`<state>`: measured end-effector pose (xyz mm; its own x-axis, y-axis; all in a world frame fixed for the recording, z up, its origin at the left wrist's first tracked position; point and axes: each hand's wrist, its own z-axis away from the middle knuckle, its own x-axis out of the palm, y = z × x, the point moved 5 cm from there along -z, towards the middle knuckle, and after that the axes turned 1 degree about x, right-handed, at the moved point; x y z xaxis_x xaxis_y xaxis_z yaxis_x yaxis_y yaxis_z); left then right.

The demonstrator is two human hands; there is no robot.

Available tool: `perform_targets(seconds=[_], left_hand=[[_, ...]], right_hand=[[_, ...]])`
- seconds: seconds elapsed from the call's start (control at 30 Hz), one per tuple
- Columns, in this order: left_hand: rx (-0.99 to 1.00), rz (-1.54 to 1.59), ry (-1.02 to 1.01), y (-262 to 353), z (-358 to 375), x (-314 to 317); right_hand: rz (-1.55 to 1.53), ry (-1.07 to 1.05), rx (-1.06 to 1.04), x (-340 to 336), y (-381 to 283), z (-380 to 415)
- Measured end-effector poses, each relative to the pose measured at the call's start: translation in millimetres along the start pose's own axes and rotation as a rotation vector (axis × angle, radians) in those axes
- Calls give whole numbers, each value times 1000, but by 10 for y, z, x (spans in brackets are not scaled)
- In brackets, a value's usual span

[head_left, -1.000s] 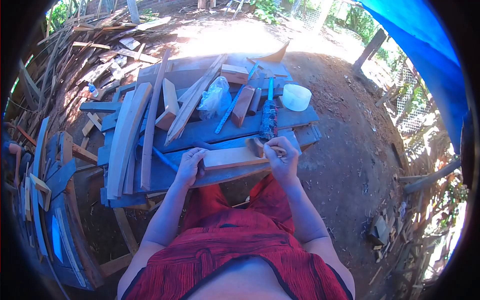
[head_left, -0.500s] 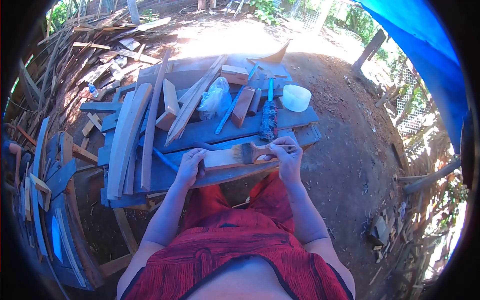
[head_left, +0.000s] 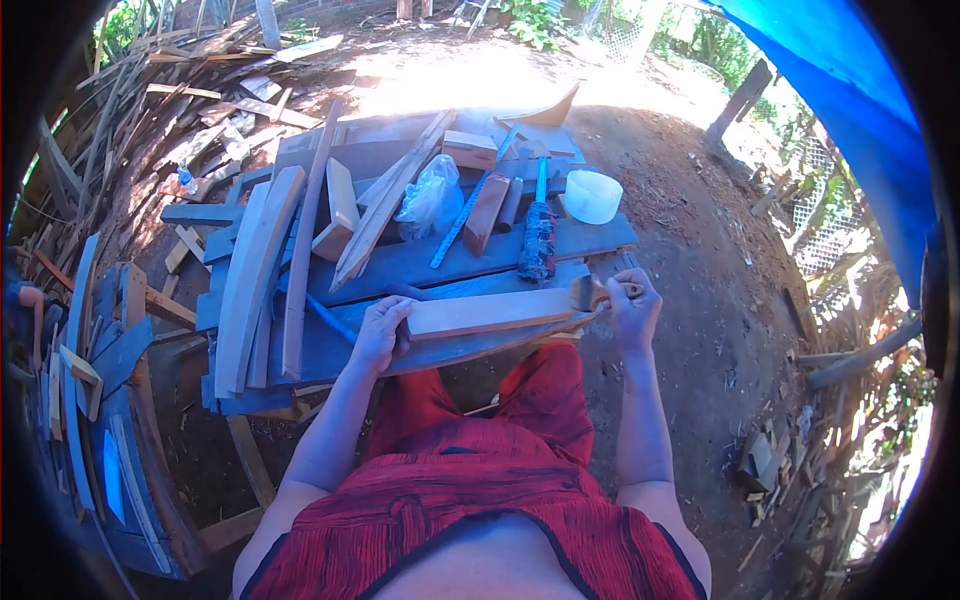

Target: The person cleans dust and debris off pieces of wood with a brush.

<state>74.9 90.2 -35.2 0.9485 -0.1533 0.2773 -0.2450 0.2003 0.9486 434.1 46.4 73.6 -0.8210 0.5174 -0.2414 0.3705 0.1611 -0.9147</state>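
Observation:
My left hand (head_left: 382, 332) is closed around the left end of a pale wooden block (head_left: 490, 313), which lies along the near side of the plank workbench (head_left: 390, 268). A paintbrush (head_left: 598, 293) is gripped by its handle in my right hand (head_left: 634, 305). Its bristles are at the right end of the block, pointing left; whether they touch the wood is hard to tell. Beyond the block stand a bottle wrapped in dark material (head_left: 538, 240) and a white plastic tub (head_left: 592, 196).
Long boards (head_left: 262, 280) lie on the left of the bench. A plastic bag (head_left: 430, 198), a blue ruler (head_left: 462, 222) and a reddish wood block (head_left: 486, 212) sit mid-bench. Scrap wood (head_left: 200, 110) is heaped at far left. A blue tarp (head_left: 850, 110) hangs at right.
My right hand has moved right with the paintbrush, from over the middle of the block to its right end. My left hand has stayed in place on the block.

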Motion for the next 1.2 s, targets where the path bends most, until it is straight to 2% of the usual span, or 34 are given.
perform_targets(seconds=[0.07, 0.3, 0.5, 0.57, 0.9, 0.97, 1.2], left_hand=[[-6, 0, 7, -2, 1, -5], [-13, 7, -1, 16, 5, 5], [-16, 15, -4, 37, 19, 14], [-22, 18, -8, 46, 29, 25], [-19, 20, -18, 47, 35, 18], [-26, 12, -16, 56, 43, 25], [-4, 17, -27, 42, 31, 20]], right_hand=[[229, 48, -120, -64, -17, -9], [272, 32, -178, 5, -239, 164], [189, -44, -237, 219, -348, 335], [58, -110, -130, 298, -299, 383], [-295, -267, -7, 798, -502, 639], [-481, -340, 122, 864, -544, 660], [-494, -299, 164, 816, -386, 618]])
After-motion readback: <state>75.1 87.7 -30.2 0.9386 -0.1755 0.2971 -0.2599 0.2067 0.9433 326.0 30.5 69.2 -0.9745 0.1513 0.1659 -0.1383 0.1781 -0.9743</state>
